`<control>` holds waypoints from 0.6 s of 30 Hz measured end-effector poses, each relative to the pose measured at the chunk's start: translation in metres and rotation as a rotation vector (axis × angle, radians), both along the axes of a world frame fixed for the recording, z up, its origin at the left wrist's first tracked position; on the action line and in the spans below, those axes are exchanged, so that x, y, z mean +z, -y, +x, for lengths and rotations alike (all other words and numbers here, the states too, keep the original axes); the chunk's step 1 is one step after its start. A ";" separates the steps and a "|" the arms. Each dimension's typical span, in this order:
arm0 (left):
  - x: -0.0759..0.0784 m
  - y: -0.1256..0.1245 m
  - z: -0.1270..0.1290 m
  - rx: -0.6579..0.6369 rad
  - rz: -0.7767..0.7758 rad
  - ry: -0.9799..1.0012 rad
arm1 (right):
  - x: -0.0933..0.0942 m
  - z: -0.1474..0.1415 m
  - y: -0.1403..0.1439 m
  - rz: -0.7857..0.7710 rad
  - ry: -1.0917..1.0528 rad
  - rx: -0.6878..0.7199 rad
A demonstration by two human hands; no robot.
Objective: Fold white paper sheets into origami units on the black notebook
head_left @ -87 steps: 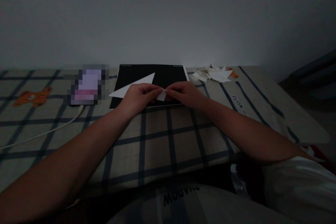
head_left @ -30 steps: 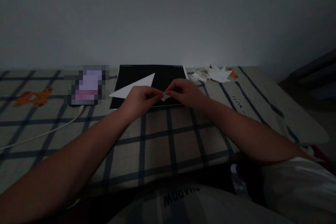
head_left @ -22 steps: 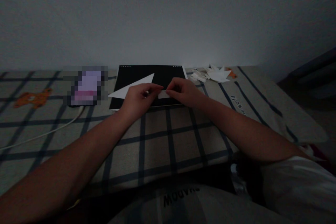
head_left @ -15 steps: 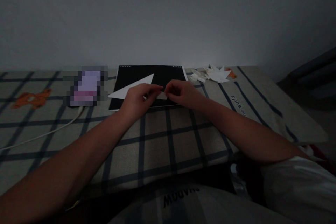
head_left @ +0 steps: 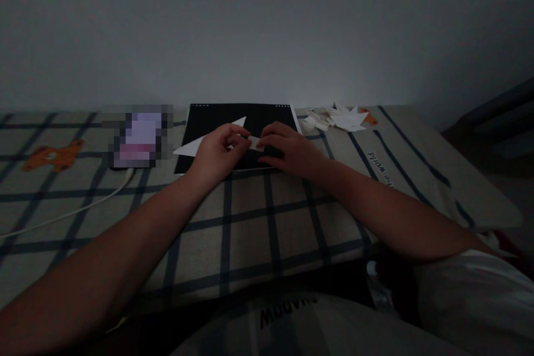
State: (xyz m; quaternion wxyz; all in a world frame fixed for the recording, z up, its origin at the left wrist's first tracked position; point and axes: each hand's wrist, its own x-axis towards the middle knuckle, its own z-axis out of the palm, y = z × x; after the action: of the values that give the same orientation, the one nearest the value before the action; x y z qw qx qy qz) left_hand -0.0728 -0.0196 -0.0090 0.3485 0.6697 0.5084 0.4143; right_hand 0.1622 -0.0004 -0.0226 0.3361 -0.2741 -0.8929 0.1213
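A small folded white paper piece lies between my two hands, over the black board. My left hand pinches its left end with thumb and forefinger. My right hand rests on its right end, fingers flattened against the board. A long white paper triangle lies on the board just behind my left hand, partly hidden by it.
A checked cloth covers the surface. A pile of folded white paper pieces sits at the back right. A blurred device with a white cable lies at the left. A wall stands behind.
The small paper piece was held up between both hands' fingertips; now it is lower, against the black board, with my right hand pressed flat on it.
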 end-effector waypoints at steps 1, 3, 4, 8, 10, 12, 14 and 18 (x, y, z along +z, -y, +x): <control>-0.001 -0.001 0.000 -0.008 -0.025 0.031 | -0.001 -0.001 0.000 0.041 0.031 -0.006; -0.004 -0.002 0.001 -0.042 -0.069 0.081 | -0.002 -0.001 0.001 0.106 0.091 -0.027; -0.006 -0.003 0.001 -0.058 -0.085 0.096 | -0.001 -0.002 0.002 0.127 0.119 -0.035; -0.009 -0.004 -0.001 -0.091 -0.025 0.035 | 0.006 -0.001 0.006 0.134 0.209 -0.093; -0.009 -0.002 -0.003 -0.102 0.068 -0.077 | 0.013 0.001 0.006 0.124 0.242 -0.202; -0.007 -0.001 -0.005 -0.099 0.175 -0.226 | 0.020 0.004 0.005 0.108 0.289 -0.350; -0.005 -0.001 -0.007 -0.103 0.297 -0.378 | 0.027 0.009 0.002 0.066 0.379 -0.504; -0.004 -0.006 -0.012 -0.170 0.479 -0.594 | 0.037 0.023 -0.004 -0.004 0.570 -0.752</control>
State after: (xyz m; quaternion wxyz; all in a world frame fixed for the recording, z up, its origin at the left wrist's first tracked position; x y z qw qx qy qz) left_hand -0.0847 -0.0139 -0.0129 0.0530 0.8625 0.4188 0.2791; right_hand 0.1848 0.0040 0.0149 0.0975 -0.6016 -0.7880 -0.0873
